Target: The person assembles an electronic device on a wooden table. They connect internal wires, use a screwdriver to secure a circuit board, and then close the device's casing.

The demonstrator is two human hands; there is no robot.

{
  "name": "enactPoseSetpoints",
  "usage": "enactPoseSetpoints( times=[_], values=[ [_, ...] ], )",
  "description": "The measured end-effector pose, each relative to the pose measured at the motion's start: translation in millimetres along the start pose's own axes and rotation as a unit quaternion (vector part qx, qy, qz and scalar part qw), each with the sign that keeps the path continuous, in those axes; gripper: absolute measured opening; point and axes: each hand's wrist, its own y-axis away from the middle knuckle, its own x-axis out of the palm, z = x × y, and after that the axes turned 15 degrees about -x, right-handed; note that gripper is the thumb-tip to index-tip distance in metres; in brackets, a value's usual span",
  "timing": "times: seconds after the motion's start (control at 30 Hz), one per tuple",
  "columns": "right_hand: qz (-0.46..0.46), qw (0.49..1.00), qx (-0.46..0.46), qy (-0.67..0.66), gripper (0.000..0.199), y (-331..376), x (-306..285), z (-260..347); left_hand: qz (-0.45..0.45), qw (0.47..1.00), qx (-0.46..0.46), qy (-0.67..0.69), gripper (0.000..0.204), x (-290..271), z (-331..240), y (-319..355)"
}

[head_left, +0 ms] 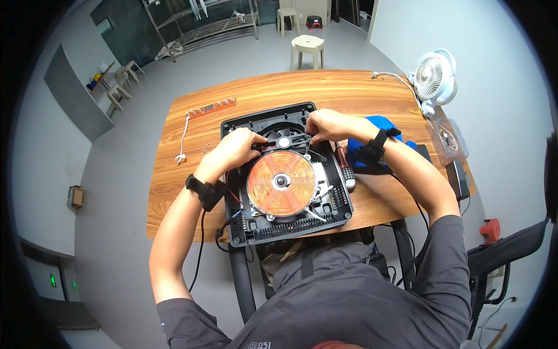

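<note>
I see opened cooker base [286,224] on bench [174,186], copper coil [282,183] at centre. Black fan bracket [285,141] just beyond coil, long axis left-right. Left hand [235,150] pinches its left end, right hand [328,125] its right end; both grips narrow, equally near.

A wooden surface [261,93] is filling mid-frame, carrying an opened black cooker base [286,218] at centre. An orange circuit strip [211,107] is lying upper left, a white fan [435,77] is standing upper right, and a blue cloth [381,125] is sitting right of centre.
</note>
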Motion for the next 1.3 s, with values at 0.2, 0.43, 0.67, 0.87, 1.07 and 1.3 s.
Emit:
enactPoseSetpoints(
  times=[0.2, 0.43, 0.67, 0.87, 1.07, 1.3],
  values=[
    [0.015, 1.000, 0.008, -0.025, 0.031, 1.3, -1.7, 1.4, 0.014, 1.000, 0.007, 0.012, 0.044, -2.5, 1.1, -1.7],
    [0.031, 0.998, 0.011, -0.061, 0.032, 1.5, -7.5, 0.5, 0.011, 0.999, 0.016, 0.041, 0.042, -0.6, 6.2, -2.9],
    [0.032, 0.998, -0.012, -0.053, 0.035, 0.7, -11.6, -8.7, 0.016, 0.997, 0.027, 0.072, 0.041, -3.2, 12.3, -6.8],
    [0.009, 0.996, -0.054, -0.075, 0.035, -1.4, -12.6, -9.0, -0.018, 0.990, 0.034, 0.137, 0.038, -5.5, 14.3, 4.0],
    [0.007, 0.997, -0.050, -0.066, 0.034, 0.4, -7.1, -6.8, -0.033, 0.983, -0.005, 0.181, 0.032, -27.3, 18.5, 34.4],
    [0.040, 0.996, -0.051, -0.057, 0.035, -2.0, -19.3, -3.9, 0.065, 0.982, -0.065, 0.165, 0.017, -53.7, 20.3, 76.6]
  ],
)
